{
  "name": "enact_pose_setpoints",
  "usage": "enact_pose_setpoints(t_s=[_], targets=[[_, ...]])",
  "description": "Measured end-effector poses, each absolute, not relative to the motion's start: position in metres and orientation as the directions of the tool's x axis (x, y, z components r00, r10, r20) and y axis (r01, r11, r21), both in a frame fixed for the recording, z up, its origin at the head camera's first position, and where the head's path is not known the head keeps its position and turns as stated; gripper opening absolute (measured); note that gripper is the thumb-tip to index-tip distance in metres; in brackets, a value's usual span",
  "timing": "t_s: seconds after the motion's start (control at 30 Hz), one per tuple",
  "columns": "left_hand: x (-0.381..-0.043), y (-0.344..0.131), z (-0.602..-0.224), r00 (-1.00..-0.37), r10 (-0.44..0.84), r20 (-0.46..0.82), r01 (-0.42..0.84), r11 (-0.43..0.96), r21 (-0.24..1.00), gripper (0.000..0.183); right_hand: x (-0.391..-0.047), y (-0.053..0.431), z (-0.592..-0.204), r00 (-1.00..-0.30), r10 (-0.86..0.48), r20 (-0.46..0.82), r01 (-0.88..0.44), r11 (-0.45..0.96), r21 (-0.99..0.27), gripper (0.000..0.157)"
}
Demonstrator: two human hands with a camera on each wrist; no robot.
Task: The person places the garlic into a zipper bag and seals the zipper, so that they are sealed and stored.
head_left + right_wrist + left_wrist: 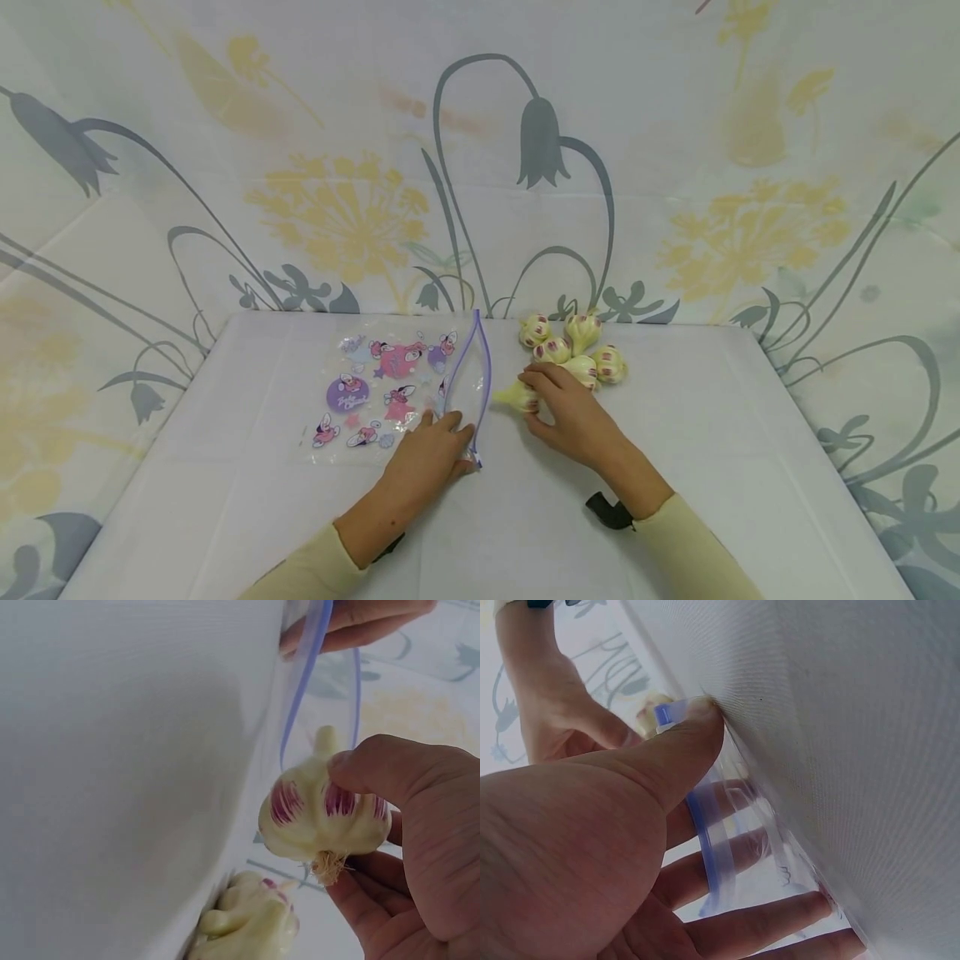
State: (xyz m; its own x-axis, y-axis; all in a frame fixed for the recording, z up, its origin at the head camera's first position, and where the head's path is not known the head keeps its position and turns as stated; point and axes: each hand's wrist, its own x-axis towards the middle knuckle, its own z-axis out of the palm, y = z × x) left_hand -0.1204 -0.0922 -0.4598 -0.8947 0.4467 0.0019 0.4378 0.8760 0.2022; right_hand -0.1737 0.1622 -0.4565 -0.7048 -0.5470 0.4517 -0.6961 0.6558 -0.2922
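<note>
A clear plastic zip bag (378,423) with pink and purple cartoon prints lies flat, its purple-edged mouth spread apart and facing right. My left hand (426,457) holds the bag near the close corner of that mouth; in the left wrist view the thumb lies on the blue-purple zip strip (705,851) side, fingers behind the film. My right hand (573,423) grips a garlic bulb (322,814), cream with purple streaks, between thumb and fingers. The bulb's stem points at the bag's mouth, just outside it. In the head view, the fingers partly cover this bulb.
Several more garlic bulbs (583,332) sit in a cluster behind and right of my right hand. A white cloth (247,500) covers the table. Behind it hangs a floral-printed curtain (660,125), meeting the table's far edge.
</note>
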Motion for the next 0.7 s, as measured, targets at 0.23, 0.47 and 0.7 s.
enact_pose_setpoints(t_s=[0.23, 0.47, 0.7], targets=[[-0.121, -0.092, -0.463, -0.893, 0.449, 0.022, 0.445, 0.877, 0.182, 0.052, -0.182, 0.148, -0.457, -0.731, -0.534, 0.424, -0.673, 0.665, -0.323, 0.052], [-0.12, -0.091, -0.464, -0.893, 0.45, 0.019, 0.447, 0.88, 0.161, 0.053, -0.191, 0.134, -0.459, -0.728, -0.517, 0.45, -0.671, 0.672, -0.314, 0.049], [-0.121, -0.092, -0.463, -0.895, 0.445, 0.007, 0.44, 0.882, 0.172, 0.053, -0.199, 0.124, -0.464, -0.727, -0.511, 0.459, -0.675, 0.654, -0.342, 0.048]])
